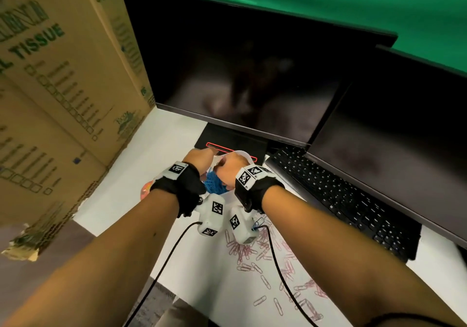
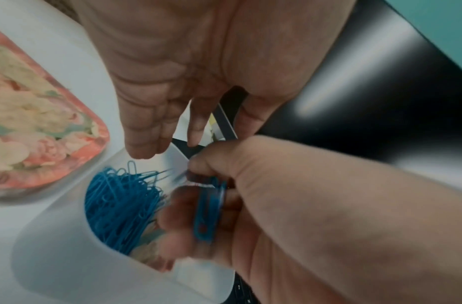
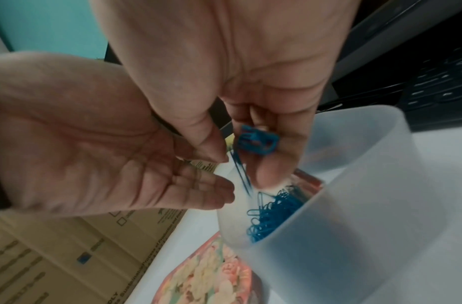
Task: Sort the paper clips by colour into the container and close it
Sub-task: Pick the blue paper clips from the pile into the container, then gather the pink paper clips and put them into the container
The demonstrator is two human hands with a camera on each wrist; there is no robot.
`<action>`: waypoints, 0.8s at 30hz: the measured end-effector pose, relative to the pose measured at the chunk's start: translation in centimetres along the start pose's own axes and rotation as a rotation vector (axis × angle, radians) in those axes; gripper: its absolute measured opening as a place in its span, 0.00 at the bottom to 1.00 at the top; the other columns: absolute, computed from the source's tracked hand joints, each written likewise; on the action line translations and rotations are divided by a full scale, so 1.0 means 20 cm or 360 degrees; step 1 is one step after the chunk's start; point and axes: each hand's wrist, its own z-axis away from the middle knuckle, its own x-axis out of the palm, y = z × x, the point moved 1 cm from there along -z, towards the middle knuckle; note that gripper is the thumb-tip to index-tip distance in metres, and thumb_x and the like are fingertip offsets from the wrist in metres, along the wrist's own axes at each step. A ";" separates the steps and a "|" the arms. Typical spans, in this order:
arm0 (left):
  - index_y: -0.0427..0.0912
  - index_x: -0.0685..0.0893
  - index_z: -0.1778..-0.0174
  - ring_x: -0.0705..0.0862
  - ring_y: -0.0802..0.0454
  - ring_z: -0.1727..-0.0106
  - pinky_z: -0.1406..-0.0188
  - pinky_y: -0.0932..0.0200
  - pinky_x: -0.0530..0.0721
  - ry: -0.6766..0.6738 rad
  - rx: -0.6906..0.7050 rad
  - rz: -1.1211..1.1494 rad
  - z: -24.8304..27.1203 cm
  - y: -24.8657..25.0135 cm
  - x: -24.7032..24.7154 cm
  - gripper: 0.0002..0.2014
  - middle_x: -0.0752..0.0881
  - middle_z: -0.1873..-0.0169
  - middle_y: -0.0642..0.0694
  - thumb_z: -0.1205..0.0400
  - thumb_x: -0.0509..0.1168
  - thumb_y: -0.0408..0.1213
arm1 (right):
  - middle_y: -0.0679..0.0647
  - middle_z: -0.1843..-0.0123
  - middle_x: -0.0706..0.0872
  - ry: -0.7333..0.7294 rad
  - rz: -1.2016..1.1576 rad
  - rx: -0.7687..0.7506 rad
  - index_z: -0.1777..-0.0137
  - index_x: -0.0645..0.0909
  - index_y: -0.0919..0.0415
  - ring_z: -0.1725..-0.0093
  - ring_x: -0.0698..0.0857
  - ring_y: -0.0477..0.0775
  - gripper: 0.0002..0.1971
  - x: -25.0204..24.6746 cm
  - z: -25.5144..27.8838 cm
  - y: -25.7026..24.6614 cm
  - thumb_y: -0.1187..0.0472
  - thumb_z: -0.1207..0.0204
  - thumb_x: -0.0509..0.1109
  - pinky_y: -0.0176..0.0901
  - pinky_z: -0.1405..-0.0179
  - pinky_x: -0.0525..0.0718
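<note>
A translucent white container (image 2: 55, 257) stands on the table with a pile of blue paper clips (image 2: 118, 205) inside. My right hand (image 3: 240, 164) hovers over its opening and pinches a small bunch of blue clips (image 3: 258, 144). One blurred blue clip (image 3: 241, 174) hangs or drops below the fingers. My left hand (image 2: 167, 142) is open with straight fingers, at the container's far rim beside the right hand. In the head view both hands (image 1: 199, 156) (image 1: 228, 168) cover most of the container. Pink and pale clips (image 1: 265, 263) lie scattered on the table nearer to me.
A floral pink lid (image 2: 42, 123) lies left of the container. Cardboard boxes (image 1: 63, 86) wall the left side. Two dark monitors (image 1: 240, 68) and a black keyboard (image 1: 341, 200) stand behind and to the right. Camera cables (image 1: 164, 263) trail over the table.
</note>
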 end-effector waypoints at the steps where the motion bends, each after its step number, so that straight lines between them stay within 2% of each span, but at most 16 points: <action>1: 0.34 0.79 0.34 0.84 0.32 0.46 0.45 0.49 0.82 0.0013 0.0029 -0.0001 0.01 0.00 -0.01 0.23 0.84 0.46 0.31 0.20 0.62 0.47 | 0.57 0.59 0.89 -0.0006 -0.0006 0.0004 0.52 0.84 0.61 0.59 0.90 0.58 0.10 0.00 0.01 -0.01 0.56 0.22 0.64 0.44 0.63 0.89; 2: 0.36 0.80 0.35 0.84 0.32 0.42 0.43 0.48 0.83 0.0034 0.0087 0.0001 0.02 0.00 -0.01 0.21 0.83 0.41 0.31 0.20 0.62 0.45 | 0.57 0.56 0.89 0.0002 0.0027 -0.0022 0.50 0.85 0.60 0.56 0.90 0.58 0.11 -0.01 0.01 -0.01 0.56 0.22 0.64 0.45 0.60 0.89; 3: 0.38 0.81 0.37 0.84 0.34 0.41 0.42 0.47 0.85 0.0053 0.0170 0.0013 0.04 0.00 -0.02 0.18 0.84 0.40 0.34 0.20 0.62 0.43 | 0.56 0.54 0.89 0.0022 0.0055 -0.0050 0.49 0.85 0.59 0.54 0.89 0.57 0.12 -0.02 0.03 -0.02 0.56 0.23 0.64 0.44 0.58 0.88; 5: 0.42 0.85 0.46 0.86 0.40 0.47 0.49 0.48 0.87 0.0071 0.0352 0.0034 0.10 -0.01 -0.01 0.11 0.86 0.47 0.38 0.19 0.60 0.38 | 0.57 0.50 0.87 0.0064 -0.0013 -0.0108 0.46 0.86 0.60 0.49 0.88 0.59 0.13 -0.05 0.08 -0.02 0.59 0.22 0.62 0.46 0.55 0.88; 8: 0.40 0.85 0.60 0.85 0.43 0.63 0.66 0.56 0.82 -0.0050 0.0578 -0.0158 0.21 -0.13 0.01 0.10 0.87 0.65 0.40 0.19 0.60 0.37 | 0.59 0.44 0.88 0.0186 -0.0382 -0.0127 0.43 0.86 0.60 0.44 0.86 0.62 0.14 -0.11 0.18 0.10 0.64 0.22 0.62 0.54 0.43 0.86; 9: 0.42 0.85 0.63 0.85 0.43 0.64 0.68 0.56 0.81 -0.0130 0.0634 -0.0305 0.24 -0.19 0.02 0.10 0.87 0.67 0.40 0.19 0.61 0.37 | 0.61 0.43 0.88 0.0250 -0.0427 -0.0103 0.43 0.86 0.62 0.42 0.85 0.65 0.14 -0.14 0.22 0.19 0.64 0.22 0.62 0.57 0.40 0.84; 10: 0.44 0.85 0.63 0.86 0.43 0.62 0.65 0.56 0.83 -0.0208 0.0664 -0.0500 0.24 -0.27 0.03 0.09 0.88 0.64 0.42 0.19 0.62 0.37 | 0.63 0.42 0.87 0.0276 -0.0373 -0.0049 0.43 0.86 0.63 0.41 0.85 0.67 0.14 -0.15 0.25 0.29 0.64 0.21 0.61 0.59 0.39 0.83; 11: 0.48 0.86 0.59 0.88 0.44 0.55 0.57 0.55 0.84 -0.0286 0.0665 -0.0741 0.25 -0.36 0.04 0.07 0.89 0.58 0.44 0.19 0.63 0.39 | 0.63 0.40 0.87 0.0274 -0.0235 0.0054 0.42 0.86 0.61 0.40 0.85 0.66 0.15 -0.16 0.28 0.40 0.63 0.20 0.59 0.58 0.38 0.83; 12: 0.51 0.85 0.50 0.86 0.46 0.46 0.47 0.56 0.83 -0.0346 0.0643 -0.0970 0.26 -0.46 0.06 0.07 0.88 0.47 0.45 0.19 0.64 0.41 | 0.61 0.36 0.86 0.0231 -0.0051 0.0182 0.39 0.84 0.59 0.38 0.84 0.64 0.17 -0.16 0.32 0.53 0.62 0.19 0.57 0.55 0.36 0.82; 13: 0.51 0.81 0.37 0.82 0.48 0.36 0.36 0.57 0.79 -0.0385 0.0598 -0.1174 0.26 -0.55 0.08 0.14 0.83 0.36 0.46 0.19 0.64 0.44 | 0.59 0.32 0.83 0.0169 0.0087 0.0281 0.34 0.82 0.56 0.35 0.82 0.62 0.18 -0.14 0.36 0.64 0.61 0.18 0.56 0.52 0.32 0.80; 14: 0.49 0.73 0.26 0.75 0.48 0.27 0.27 0.57 0.72 -0.0433 0.0570 -0.1304 0.28 -0.64 0.12 0.24 0.74 0.26 0.45 0.19 0.64 0.47 | 0.57 0.28 0.80 0.0111 0.0127 0.0348 0.29 0.78 0.54 0.31 0.79 0.61 0.19 -0.11 0.40 0.75 0.59 0.18 0.56 0.50 0.29 0.78; 15: 0.46 0.64 0.19 0.65 0.48 0.20 0.21 0.58 0.63 -0.0474 0.0566 -0.1374 0.30 -0.70 0.15 0.32 0.64 0.19 0.45 0.19 0.63 0.49 | 0.55 0.24 0.77 0.0046 0.0114 0.0377 0.24 0.72 0.50 0.27 0.76 0.60 0.22 -0.07 0.43 0.82 0.57 0.18 0.56 0.49 0.27 0.75; 17: 0.45 0.49 0.15 0.46 0.48 0.15 0.17 0.58 0.48 -0.0532 0.0623 -0.1411 0.34 -0.78 0.24 0.40 0.46 0.15 0.44 0.18 0.62 0.51 | 0.52 0.16 0.63 -0.0075 0.0140 0.0319 0.18 0.61 0.48 0.19 0.65 0.55 0.26 0.02 0.46 0.92 0.55 0.17 0.55 0.51 0.20 0.65; 18: 0.45 0.45 0.15 0.41 0.48 0.15 0.18 0.58 0.44 -0.0545 0.0648 -0.1417 0.33 -0.79 0.28 0.41 0.40 0.15 0.44 0.18 0.62 0.51 | 0.51 0.14 0.56 -0.0128 0.0208 0.0267 0.16 0.56 0.48 0.16 0.58 0.53 0.28 0.06 0.45 0.93 0.55 0.17 0.54 0.52 0.18 0.60; 21: 0.45 0.39 0.16 0.37 0.47 0.15 0.16 0.53 0.42 -0.0589 0.0713 -0.1446 0.29 -0.73 0.42 0.48 0.35 0.16 0.44 0.21 0.64 0.53 | 0.49 0.13 0.43 -0.0197 0.0318 0.0138 0.15 0.47 0.48 0.14 0.47 0.53 0.31 0.12 0.44 0.89 0.56 0.16 0.53 0.56 0.16 0.53; 24: 0.43 0.39 0.16 0.37 0.46 0.15 0.15 0.49 0.43 -0.0535 0.0802 -0.1571 0.24 -0.63 0.51 0.46 0.37 0.16 0.42 0.19 0.62 0.51 | 0.51 0.13 0.39 -0.0280 0.0414 0.0026 0.14 0.43 0.52 0.14 0.44 0.54 0.32 0.13 0.39 0.80 0.56 0.16 0.53 0.55 0.15 0.50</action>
